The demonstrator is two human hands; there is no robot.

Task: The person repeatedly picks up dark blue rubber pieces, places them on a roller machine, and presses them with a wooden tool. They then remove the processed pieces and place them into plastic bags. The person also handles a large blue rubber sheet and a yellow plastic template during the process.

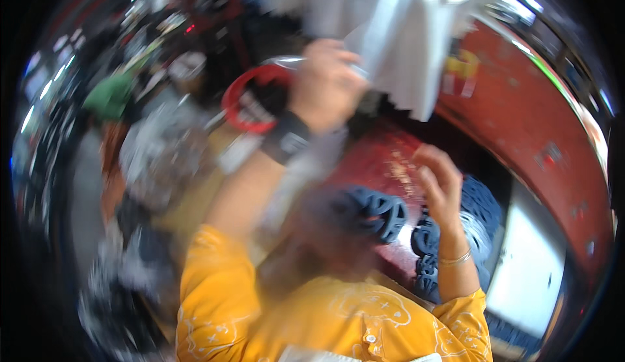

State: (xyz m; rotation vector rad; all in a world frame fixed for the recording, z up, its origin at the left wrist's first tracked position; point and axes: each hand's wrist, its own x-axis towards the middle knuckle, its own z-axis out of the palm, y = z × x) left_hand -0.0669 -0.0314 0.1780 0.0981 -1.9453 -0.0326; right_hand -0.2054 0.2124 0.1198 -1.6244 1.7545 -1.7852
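Note:
My left hand, with a black band on the wrist, is raised beside white, translucent hanging sheets that look like plastic bags. Its fingers are curled in and smeared by motion. Something shiny shows at the fingertips, but what they hold I cannot make out. Lower and to the right, my right hand hovers over a red worktop with its fingers loosely bent and apart, holding nothing visible. Under and beside it lie several dark blue openwork moulded pieces, like clog uppers; another such piece is nearer my body.
A red round rim, like a basket's, stands behind my left forearm. Clear plastic bags of goods crowd the left side. A red panel runs along the right, with a white flat board below it.

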